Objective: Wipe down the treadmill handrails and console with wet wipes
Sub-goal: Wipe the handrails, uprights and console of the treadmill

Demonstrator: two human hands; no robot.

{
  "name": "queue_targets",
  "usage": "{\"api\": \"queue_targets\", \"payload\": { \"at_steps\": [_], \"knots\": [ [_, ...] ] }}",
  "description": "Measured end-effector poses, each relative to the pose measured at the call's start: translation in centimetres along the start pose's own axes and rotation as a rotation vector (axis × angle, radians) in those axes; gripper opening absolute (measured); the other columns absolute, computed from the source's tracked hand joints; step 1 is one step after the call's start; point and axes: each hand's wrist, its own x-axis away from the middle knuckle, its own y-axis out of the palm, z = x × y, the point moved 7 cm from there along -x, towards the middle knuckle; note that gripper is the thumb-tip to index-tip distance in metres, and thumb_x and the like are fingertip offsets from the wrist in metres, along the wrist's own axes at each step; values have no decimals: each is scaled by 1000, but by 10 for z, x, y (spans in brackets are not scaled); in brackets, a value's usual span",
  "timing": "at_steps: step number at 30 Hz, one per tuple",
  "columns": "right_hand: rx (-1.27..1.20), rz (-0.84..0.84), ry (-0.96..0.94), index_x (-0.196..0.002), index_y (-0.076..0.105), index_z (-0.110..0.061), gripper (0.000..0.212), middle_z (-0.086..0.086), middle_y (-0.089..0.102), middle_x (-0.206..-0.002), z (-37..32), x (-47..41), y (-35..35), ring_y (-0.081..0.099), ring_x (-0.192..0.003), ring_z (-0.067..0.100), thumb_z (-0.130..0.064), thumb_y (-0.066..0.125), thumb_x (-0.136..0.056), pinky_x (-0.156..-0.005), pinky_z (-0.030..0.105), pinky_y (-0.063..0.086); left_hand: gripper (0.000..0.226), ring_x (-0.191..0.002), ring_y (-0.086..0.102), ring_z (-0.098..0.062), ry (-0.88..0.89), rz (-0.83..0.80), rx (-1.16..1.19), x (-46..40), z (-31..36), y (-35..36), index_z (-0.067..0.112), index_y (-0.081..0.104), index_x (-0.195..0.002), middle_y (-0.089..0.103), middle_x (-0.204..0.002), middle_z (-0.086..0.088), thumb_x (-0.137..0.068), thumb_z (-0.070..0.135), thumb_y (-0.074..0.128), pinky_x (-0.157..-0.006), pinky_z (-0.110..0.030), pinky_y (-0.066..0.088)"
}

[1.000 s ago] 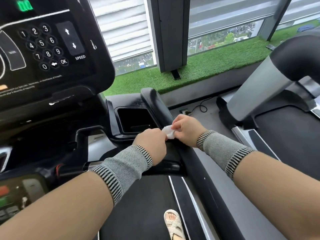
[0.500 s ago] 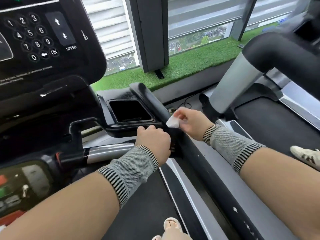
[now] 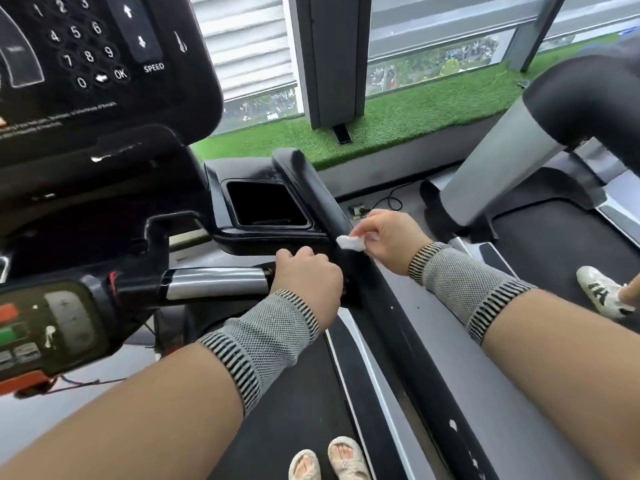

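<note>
My right hand (image 3: 388, 239) pinches a small crumpled white wet wipe (image 3: 350, 242) and holds it against the black right handrail (image 3: 322, 199), which runs from the console toward me. My left hand (image 3: 306, 275) grips the right end of the silver and black front crossbar (image 3: 214, 282), just left of the handrail. The black console (image 3: 104, 64) with its number keypad and speed arrows fills the upper left. Both wrists wear grey knit bands.
A black cup-holder tray (image 3: 263, 207) sits between console and handrail. A control panel (image 3: 48, 327) with red and green buttons is at the lower left. A neighbouring treadmill's upright (image 3: 502, 161) stands at right, with another person's white shoe (image 3: 602, 294) on its belt. My sandalled feet (image 3: 325, 459) stand below.
My left hand has let go of the wipe and dropped onto the front crossbar. My right hand keeps the wipe on the handrail. The view has shifted right and down.
</note>
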Motion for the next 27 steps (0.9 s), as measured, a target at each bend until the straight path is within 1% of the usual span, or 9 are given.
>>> {"api": "queue_targets", "payload": {
  "at_steps": [2,4,7,9,14,17,20,23,27],
  "knots": [
    [5,-22,11,-95,75,-12,27,4,61,-96,-1,0,10,54,-82,18,-2,52,-86,-76,19,38,20,-107,46,-21,0,11,-15,1,0,0,24,61,-102,59,-106,7,-88,36,54,-80,-40,29],
    [-7,-61,-19,-94,75,-11,25,1,60,-93,1,21,16,57,-84,20,-1,54,-86,-79,20,41,22,-109,45,-21,-3,15,-19,1,2,1,24,60,-104,58,-107,6,-89,37,53,-82,-40,30],
    [27,-219,-93,-97,75,-14,24,-5,57,-92,6,56,16,58,-87,17,-3,56,-86,-79,15,38,23,-112,43,-21,19,40,1,4,9,1,25,60,-107,57,-111,7,-89,37,52,-86,-41,31],
    [44,-296,-88,-100,74,-17,26,-3,60,-95,7,53,12,54,-85,14,-6,54,-87,-83,20,42,24,-115,41,-21,46,66,22,7,15,1,25,61,-108,57,-114,9,-91,36,49,-89,-41,30],
    [-48,-22,10,-98,75,-12,27,5,61,-97,5,0,9,58,-87,21,-2,52,-87,-74,14,34,25,-120,38,-20,65,111,41,11,20,5,25,63,-108,58,-115,11,-90,36,49,-89,-40,25],
    [-82,-40,-10,-94,76,-11,26,1,60,-91,9,21,18,58,-82,19,1,55,-84,-72,10,35,25,-120,37,-19,63,87,53,11,21,15,26,61,-111,57,-117,13,-89,32,51,-91,-40,24],
    [-88,-160,-71,-94,76,-13,25,-9,54,-85,12,57,15,53,-76,11,2,58,-84,-70,1,34,26,-119,39,-18,58,71,42,10,22,17,27,59,-113,55,-119,12,-88,30,53,-93,-41,27],
    [30,-310,-116,-99,74,-17,26,-6,58,-91,8,50,13,53,-83,10,-5,56,-87,-81,15,41,26,-119,40,-18,52,81,42,10,22,15,27,59,-113,55,-120,12,-88,29,54,-94,-41,27],
    [-5,-93,-39,-98,75,-16,28,3,61,-97,2,4,6,56,-87,18,-4,51,-88,-79,19,38,27,-122,37,-18,67,114,62,14,22,14,27,61,-113,55,-121,13,-88,28,52,-91,-41,23]
  ]
}}
